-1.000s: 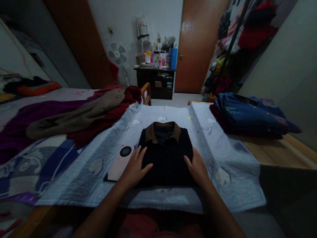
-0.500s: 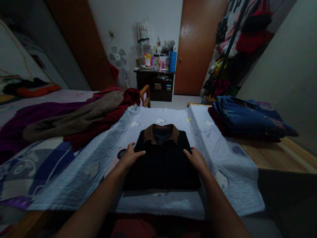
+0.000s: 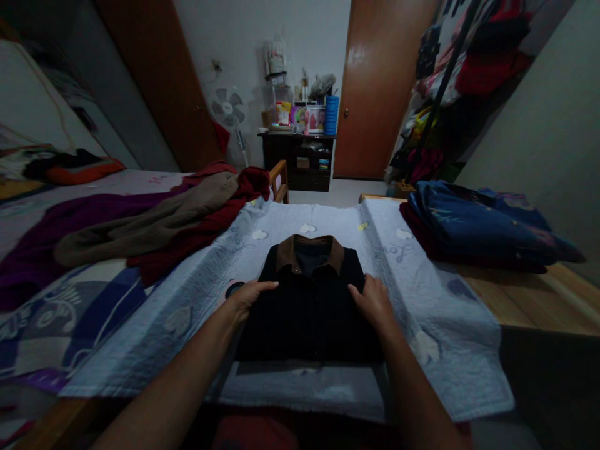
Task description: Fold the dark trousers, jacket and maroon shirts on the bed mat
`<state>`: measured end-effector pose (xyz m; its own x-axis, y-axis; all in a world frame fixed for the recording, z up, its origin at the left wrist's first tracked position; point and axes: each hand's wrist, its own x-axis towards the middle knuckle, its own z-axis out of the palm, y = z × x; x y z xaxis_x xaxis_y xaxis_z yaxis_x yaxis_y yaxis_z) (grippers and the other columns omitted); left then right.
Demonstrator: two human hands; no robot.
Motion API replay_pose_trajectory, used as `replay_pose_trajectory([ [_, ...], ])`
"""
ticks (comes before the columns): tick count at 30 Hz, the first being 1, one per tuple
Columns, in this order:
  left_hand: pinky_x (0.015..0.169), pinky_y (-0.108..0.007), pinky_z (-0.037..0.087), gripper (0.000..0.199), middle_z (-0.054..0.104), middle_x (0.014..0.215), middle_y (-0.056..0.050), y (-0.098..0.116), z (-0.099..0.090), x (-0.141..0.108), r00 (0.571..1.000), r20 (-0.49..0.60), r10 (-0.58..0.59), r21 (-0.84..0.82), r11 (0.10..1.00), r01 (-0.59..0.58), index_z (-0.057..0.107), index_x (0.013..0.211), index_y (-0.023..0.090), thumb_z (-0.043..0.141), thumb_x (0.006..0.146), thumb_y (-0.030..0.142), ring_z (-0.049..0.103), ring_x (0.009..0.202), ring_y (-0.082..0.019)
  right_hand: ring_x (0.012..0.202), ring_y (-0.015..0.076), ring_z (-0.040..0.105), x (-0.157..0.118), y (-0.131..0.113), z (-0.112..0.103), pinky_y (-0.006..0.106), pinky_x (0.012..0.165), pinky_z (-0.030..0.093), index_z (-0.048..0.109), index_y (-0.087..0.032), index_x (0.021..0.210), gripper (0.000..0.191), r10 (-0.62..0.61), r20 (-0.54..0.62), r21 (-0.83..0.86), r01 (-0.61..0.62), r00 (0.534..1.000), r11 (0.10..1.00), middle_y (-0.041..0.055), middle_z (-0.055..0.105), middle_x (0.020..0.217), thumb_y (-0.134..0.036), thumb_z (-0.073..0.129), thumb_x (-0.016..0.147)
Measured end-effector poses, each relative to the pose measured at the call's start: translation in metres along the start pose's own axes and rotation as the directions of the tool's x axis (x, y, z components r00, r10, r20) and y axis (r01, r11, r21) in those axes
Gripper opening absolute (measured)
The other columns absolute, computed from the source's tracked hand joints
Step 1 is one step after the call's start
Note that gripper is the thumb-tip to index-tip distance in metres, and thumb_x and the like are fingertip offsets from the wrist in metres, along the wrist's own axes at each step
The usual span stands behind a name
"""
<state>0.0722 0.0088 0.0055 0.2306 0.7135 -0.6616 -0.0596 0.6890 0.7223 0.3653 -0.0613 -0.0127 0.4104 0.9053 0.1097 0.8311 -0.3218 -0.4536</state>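
A folded black shirt (image 3: 312,319) with a brown collar (image 3: 287,255) lies collar-away on a pale blue quilted cloth (image 3: 328,215). My left hand (image 3: 246,297) grips its left edge, thumb on top and the other fingers tucked out of sight at the side. At the opposite edge my right hand (image 3: 374,299) holds it the same way, thumb over the front and fingers bent along the side. Partly hidden behind my left hand is a pinkish item with a dark round ring (image 3: 234,289); its kind is unclear.
Folded blue and dark red clothes (image 3: 473,219) are stacked at right on a wooden surface (image 3: 520,300). Loose brown trousers (image 3: 154,231) and red and purple garments lie at left. Further back stand a fan (image 3: 229,107), a dark cabinet (image 3: 300,162) and a door (image 3: 384,94).
The fingers of my left hand, spread before, have closed at the shirt's left edge. My right fingers have curled closer round the right edge. The view has shifted slightly.
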Motion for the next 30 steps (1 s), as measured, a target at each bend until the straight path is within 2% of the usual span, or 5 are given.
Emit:
replay_pose_trajectory([
  [3, 0.058, -0.031, 0.058, 0.017, 0.072, 0.068, -0.009, -0.001, 0.0, 0.0, 1.0, 0.022, 0.006, -0.003, 1.0, -0.006, 0.065, 0.08, 0.012, 0.073, 0.066, 0.017, 0.068, 0.056, -0.022, 0.117, 0.0284, 0.052, -0.018, -0.031, -0.004, 0.043, 0.099, 0.039, 0.056, -0.012, 0.119, 0.036, -0.284, -0.219, 0.07, 0.305, 0.933, 0.95, 0.0174, 0.058, 0.123, -0.026, 0.05, 0.087],
  [8, 0.061, -0.032, 0.058, 0.031, 0.073, 0.074, -0.008, -0.003, -0.001, 0.0, 0.995, 0.058, 0.078, 0.004, 0.997, -0.078, 0.064, 0.092, 0.012, 0.074, 0.063, 0.016, 0.069, 0.06, -0.022, 0.13, 0.0209, 0.043, -0.049, -0.08, -0.006, 0.042, 0.112, 0.028, 0.055, -0.021, 0.127, 0.038, -0.743, 0.074, 0.284, 0.7, 0.665, 0.655, 0.0085, 0.054, 0.136, -0.031, 0.048, 0.092],
  [15, 0.068, -0.034, 0.057, 0.039, 0.073, 0.082, -0.008, -0.01, -0.005, 0.006, 0.991, 0.022, 0.129, 0.047, 0.99, -0.13, 0.063, 0.097, 0.014, 0.077, 0.062, 0.02, 0.07, 0.067, -0.022, 0.141, 0.0299, 0.028, -0.044, -0.075, 0.01, 0.048, 0.112, 0.024, 0.042, -0.016, 0.142, 0.058, -0.567, 0.238, 0.124, 0.554, 0.789, 0.823, 0.0118, 0.033, 0.152, -0.047, 0.045, 0.092],
  [22, 0.069, -0.034, 0.057, 0.036, 0.073, 0.079, -0.008, -0.016, -0.01, 0.014, 0.992, 0.049, 0.114, 0.014, 0.993, -0.115, 0.063, 0.096, 0.013, 0.077, 0.064, 0.02, 0.07, 0.067, -0.022, 0.141, 0.0346, 0.025, -0.042, -0.073, 0.015, 0.052, 0.112, 0.023, 0.045, -0.017, 0.14, 0.059, -0.51, 0.338, 0.115, 0.504, 0.791, 0.856, 0.0106, 0.032, 0.153, -0.051, 0.045, 0.092],
  [30, 0.064, -0.031, 0.056, 0.029, 0.072, 0.074, -0.007, -0.015, -0.01, 0.012, 0.995, 0.024, 0.093, 0.021, 0.995, -0.093, 0.062, 0.092, 0.014, 0.074, 0.066, 0.02, 0.069, 0.063, -0.02, 0.105, 0.0209, 0.06, -0.031, -0.05, -0.002, 0.036, 0.097, 0.044, 0.065, -0.019, 0.106, 0.03, -0.472, 0.072, 0.354, 0.42, 0.879, 0.836, 0.009, 0.067, 0.111, -0.029, 0.04, 0.093],
])
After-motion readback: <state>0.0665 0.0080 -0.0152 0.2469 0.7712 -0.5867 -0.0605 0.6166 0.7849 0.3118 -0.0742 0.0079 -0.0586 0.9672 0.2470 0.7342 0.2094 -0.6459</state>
